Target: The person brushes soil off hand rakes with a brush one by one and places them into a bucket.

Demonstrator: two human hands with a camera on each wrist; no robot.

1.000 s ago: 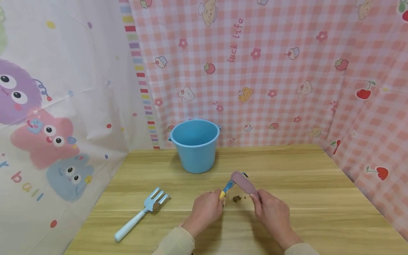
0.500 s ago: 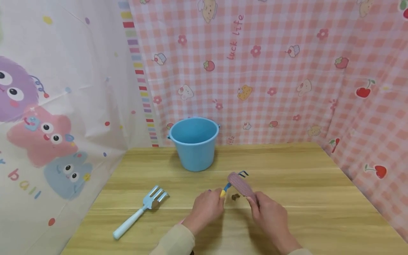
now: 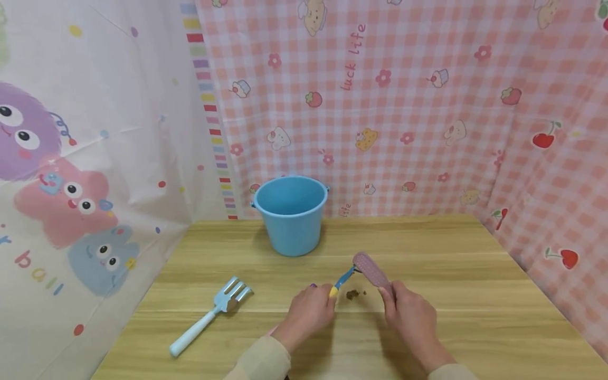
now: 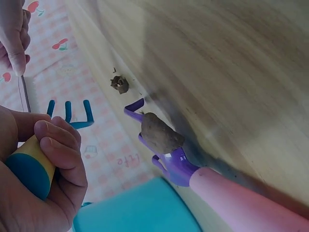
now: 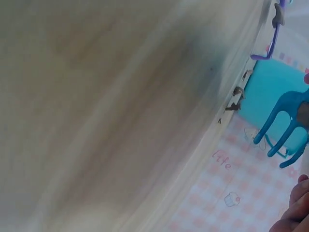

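Reading the table as a clock, I put the crumbs (image 3: 352, 294) at its centre and twelve at the far edge. Nearest, at 8 o'clock, the left hand (image 3: 309, 311) has its fingers wrapped around the yellow handle of the rake (image 3: 345, 275); at 4 o'clock, the right hand (image 3: 412, 316) grips the brush (image 3: 370, 269). Under the left hand lies a purple claw (image 4: 176, 166) with a clod (image 4: 161, 135) on it. If the left wrist sinks, it could, I think, knock this clod loose and make a second mess. At 9 o'clock the fork (image 3: 195, 333) also bears a clod (image 3: 232, 305); it lies well apart from the hands, so its risk seems smaller.

The rake's head and the brush are in the air, toward 12 and 1 o'clock. Brown dirt (image 5: 303, 113) shows on the rake in the right wrist view. A hard stroke would probably throw dirt across the table, and a loose hold could let the rake twist. Whether bristles and tines touch, I cannot tell. Farther, between 10 and 11 o'clock, stands the bucket (image 3: 294, 232); it is not below the tools, so falling dirt would likely miss it.
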